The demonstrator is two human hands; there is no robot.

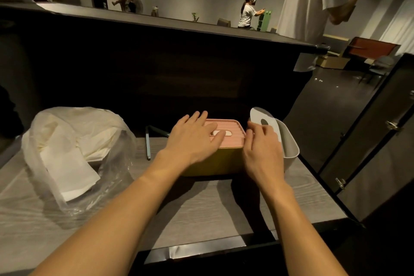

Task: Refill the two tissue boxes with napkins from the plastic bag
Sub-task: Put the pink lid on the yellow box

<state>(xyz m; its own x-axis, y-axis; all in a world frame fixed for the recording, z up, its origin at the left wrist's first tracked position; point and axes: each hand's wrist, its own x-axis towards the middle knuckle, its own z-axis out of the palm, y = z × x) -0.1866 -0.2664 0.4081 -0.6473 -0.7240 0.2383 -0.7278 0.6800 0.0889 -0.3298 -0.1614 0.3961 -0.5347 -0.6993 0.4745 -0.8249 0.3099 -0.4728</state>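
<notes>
Plastic bag (74, 152): sits at the left of the desk (201, 208), mouth slumped open, with a good many white napkins (67, 170) inside — the supply is far from used up.

Left hand (192, 139): lies flat on the pink lid (226, 135), fingers straight and spread across the slot; it presses rather than grasps.

Yellow tissue box (212, 163): stands mid-desk with the pink lid seated on top. Something white shows through the slot, so this box looks filled and is, by my reading, being closed.

Right hand (262, 152): at the lid's right edge, fingers bent against the rim; whether its grip pinches the edge or only pushes it down I cannot tell.

White tissue box (289, 148): touches the yellow one on the right, its white lid (264, 121) propped upright in it — how full it is cannot be seen.

Progress: roughly one box done, pending a firm lid; the white box probably remains.
</notes>
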